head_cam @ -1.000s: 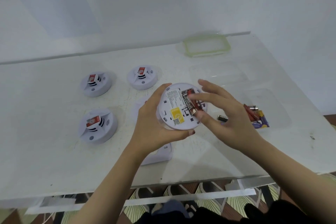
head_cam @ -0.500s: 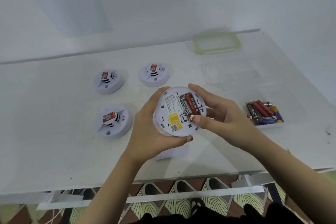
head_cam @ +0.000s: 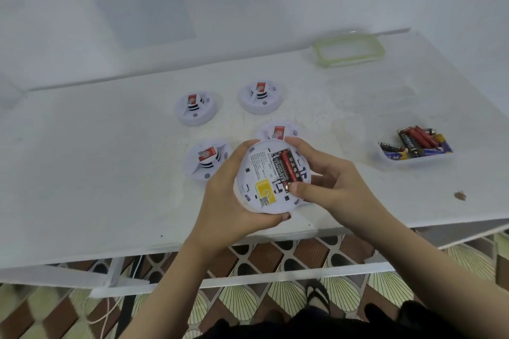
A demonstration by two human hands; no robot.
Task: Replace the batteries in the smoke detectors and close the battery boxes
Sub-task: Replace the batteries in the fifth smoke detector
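My left hand grips a round white smoke detector held back side up above the table's front edge. Its battery bay is uncovered and holds a red battery beside a black one. My right hand grips the detector's right side, thumb pressing the near end of the batteries. On the table behind stand several more white detectors with red labels: far left, far middle, near left, and one partly hidden behind the held one.
A clear tray of loose red, black and blue batteries sits at the right. A green-rimmed clear lid lies at the back right. The white table ends close to my body; patterned floor shows below.
My right hand has closed around the detector's right side, and the battery that lay tilted across the bay now sits flat in it. The view has shifted, so the table items appear further right.
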